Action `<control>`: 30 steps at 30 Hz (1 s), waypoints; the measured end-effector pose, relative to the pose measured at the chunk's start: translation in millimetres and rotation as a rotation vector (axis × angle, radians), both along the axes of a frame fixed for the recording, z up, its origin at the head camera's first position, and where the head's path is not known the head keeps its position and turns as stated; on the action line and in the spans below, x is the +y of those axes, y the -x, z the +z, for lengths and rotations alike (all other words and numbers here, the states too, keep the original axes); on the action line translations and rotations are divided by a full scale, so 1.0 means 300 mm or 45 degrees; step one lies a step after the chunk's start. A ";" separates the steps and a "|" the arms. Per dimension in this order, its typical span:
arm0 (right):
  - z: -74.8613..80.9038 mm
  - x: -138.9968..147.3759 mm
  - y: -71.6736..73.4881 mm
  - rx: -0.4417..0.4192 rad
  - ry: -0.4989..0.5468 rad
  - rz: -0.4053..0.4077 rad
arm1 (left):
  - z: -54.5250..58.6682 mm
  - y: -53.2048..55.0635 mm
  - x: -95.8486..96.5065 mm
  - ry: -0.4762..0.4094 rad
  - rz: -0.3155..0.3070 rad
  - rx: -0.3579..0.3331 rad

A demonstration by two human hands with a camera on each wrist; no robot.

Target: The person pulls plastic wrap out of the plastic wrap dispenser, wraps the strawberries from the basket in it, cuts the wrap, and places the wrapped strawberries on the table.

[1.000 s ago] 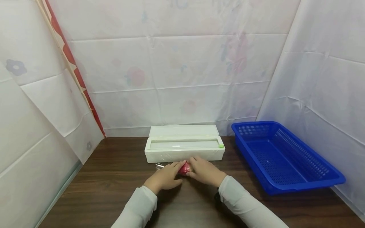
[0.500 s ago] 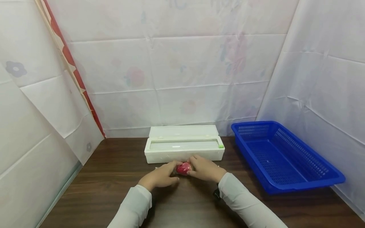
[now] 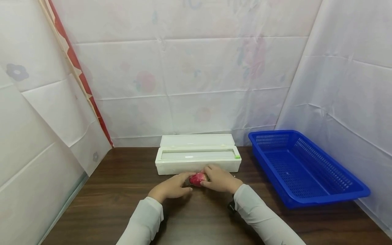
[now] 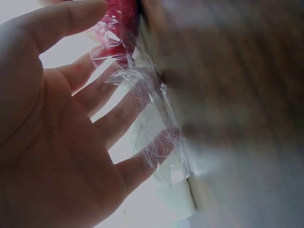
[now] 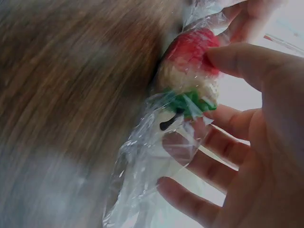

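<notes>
A strawberry [image 5: 190,64], red at the tip, cream higher up, with green leaves and a dark stem, lies on the wooden table wrapped in clear cling film [image 4: 152,95]. My right hand [image 3: 219,179] holds it, thumb on the red side and fingers behind it, as the right wrist view shows. On the other side, my left hand [image 3: 172,187] has its fingers spread loosely, their tips at the loose film by the red end. Loose film also trails past the stem beneath my right fingers. Just behind both hands stands a white cling film dispenser box [image 3: 196,167].
The box's lid [image 3: 197,140] is raised at the back, and a small green cutter [image 3: 237,157] sits at its right end. A blue plastic basket [image 3: 275,182] stands on the right of the table [image 3: 122,204]. White patterned sheets [image 3: 196,68] hang around the table.
My left hand has drawn back a little to the left from the strawberry, uncovering more of its red side. My right hand stays on it. Box and basket have not moved.
</notes>
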State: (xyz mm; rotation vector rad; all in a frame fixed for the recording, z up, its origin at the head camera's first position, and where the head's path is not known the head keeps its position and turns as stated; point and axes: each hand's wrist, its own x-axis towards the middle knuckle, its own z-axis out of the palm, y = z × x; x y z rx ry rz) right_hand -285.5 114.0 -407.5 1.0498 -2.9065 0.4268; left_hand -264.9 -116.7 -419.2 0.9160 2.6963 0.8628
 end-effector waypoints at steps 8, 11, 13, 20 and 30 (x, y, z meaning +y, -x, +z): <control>0.008 -0.013 -0.011 0.139 -0.062 -0.017 | 0.050 0.000 -0.050 -0.138 0.133 0.168; 0.009 -0.015 -0.012 0.151 -0.072 -0.026 | 0.065 0.019 -0.083 -0.343 0.454 0.351; 0.007 -0.017 -0.011 0.159 -0.083 -0.025 | 0.066 0.034 -0.112 -0.488 0.704 0.446; 0.012 -0.021 -0.009 0.165 -0.110 -0.023 | 0.024 0.069 -0.209 -0.724 1.036 0.128; 0.016 -0.011 -0.006 0.119 -0.107 -0.035 | -0.015 0.084 -0.217 -0.771 0.990 -0.152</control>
